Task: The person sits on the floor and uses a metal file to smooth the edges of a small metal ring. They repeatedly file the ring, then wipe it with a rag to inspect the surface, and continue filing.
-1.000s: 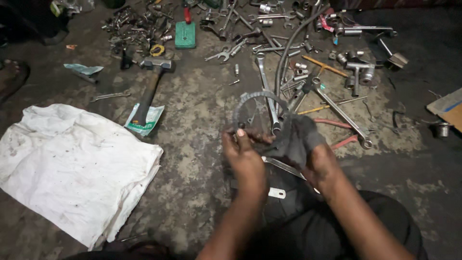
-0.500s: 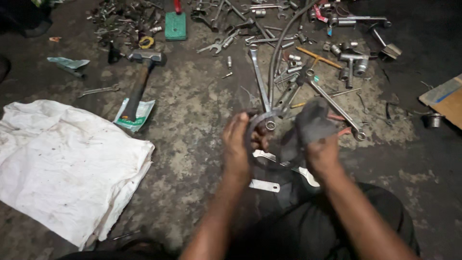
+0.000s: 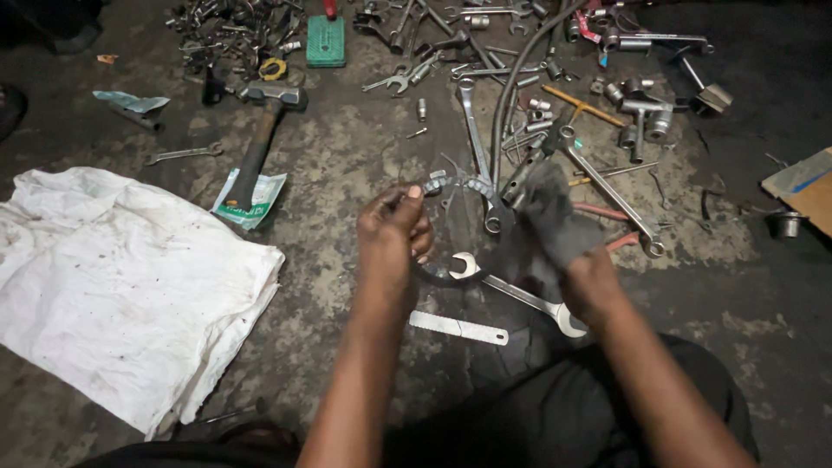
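Observation:
My left hand (image 3: 394,234) grips the left side of a dark metal ring with small blocks along its rim (image 3: 464,186), holding it above the floor. My right hand (image 3: 589,282) is closed on a grey rag (image 3: 550,212) and presses it against the ring's right side. Under the ring, an open-ended wrench (image 3: 516,295) lies on the concrete. A flat metal strip (image 3: 459,328) lies just in front of my knees.
A white stained cloth (image 3: 113,277) is spread at the left. A hammer (image 3: 260,139) rests on a green packet. Several wrenches, sockets and bolts (image 3: 555,78) litter the far floor, with a green box (image 3: 326,39) and a cardboard piece (image 3: 802,182) at the right.
Both hands have raised the ring and turned it. The rag has shifted onto the ring's right side. The camera has tilted down slightly.

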